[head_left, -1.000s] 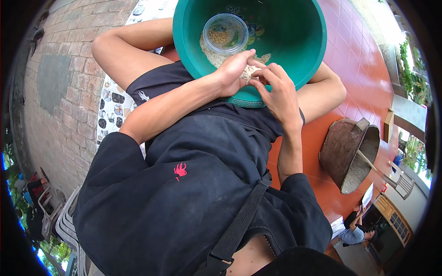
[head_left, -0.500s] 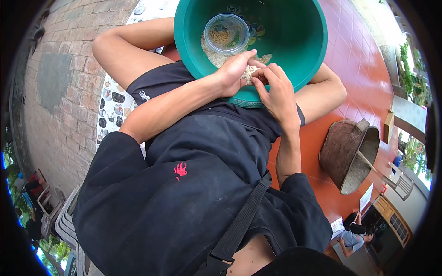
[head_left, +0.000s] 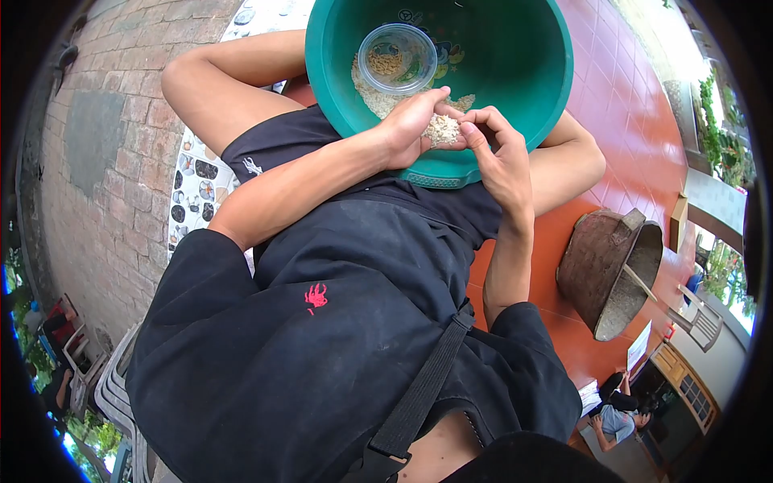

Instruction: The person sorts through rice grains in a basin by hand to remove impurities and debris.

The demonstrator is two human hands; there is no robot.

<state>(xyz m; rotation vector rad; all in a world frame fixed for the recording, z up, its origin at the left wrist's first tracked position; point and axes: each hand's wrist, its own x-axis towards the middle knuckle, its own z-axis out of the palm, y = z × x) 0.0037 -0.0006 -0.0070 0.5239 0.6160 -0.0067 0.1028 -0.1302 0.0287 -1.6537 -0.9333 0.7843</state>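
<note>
My left hand (head_left: 411, 127) is cupped palm up over the near rim of a green basin (head_left: 515, 97), holding a small heap of pale grains (head_left: 441, 130). Beside the heap, at the left fingertips, my right hand (head_left: 495, 145) has its thumb and index finger pinched together; what they hold, if anything, is too small to name. A clear round plastic container (head_left: 397, 58) with some tan grains at its bottom stands inside the basin. More pale grains (head_left: 372, 98) lie around it on the basin's floor.
The basin rests at my crossed legs. On the red tiles at the right, a large brown pot (head_left: 592, 266) lies tilted with a stick in it. A person (head_left: 618, 423) is at the lower right, near a chair (head_left: 705, 324). Brick paving (head_left: 121, 161) covers the left.
My right hand has shifted slightly right, off the heap, and its pinching fingers have lifted. More of the grains in my left palm now show.
</note>
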